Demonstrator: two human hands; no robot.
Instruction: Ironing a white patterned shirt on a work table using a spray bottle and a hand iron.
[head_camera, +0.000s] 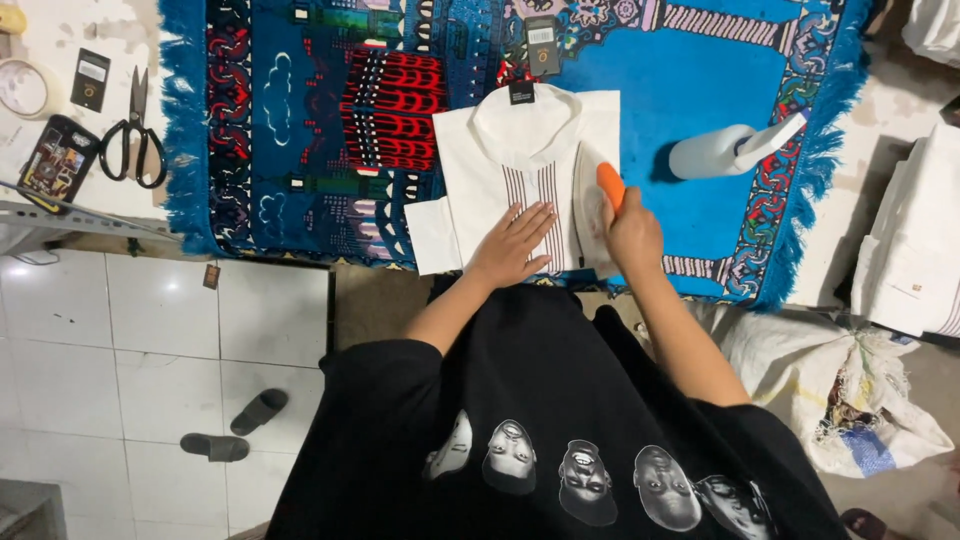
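1. Presently, right hand (634, 232) fingers clenched on orange-handled iron (596, 205), tip pointing away.
2. Left hand (514, 243) fingers flat, released, pressing white shirt (480, 170); iron just right of them, placket between.

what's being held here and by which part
The right hand grips the iron by its orange handle; the left hand lies flat on the white shirt, holding nothing.

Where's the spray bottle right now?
The spray bottle lies on its side on the blue rug, just right of the white shirt and the iron.
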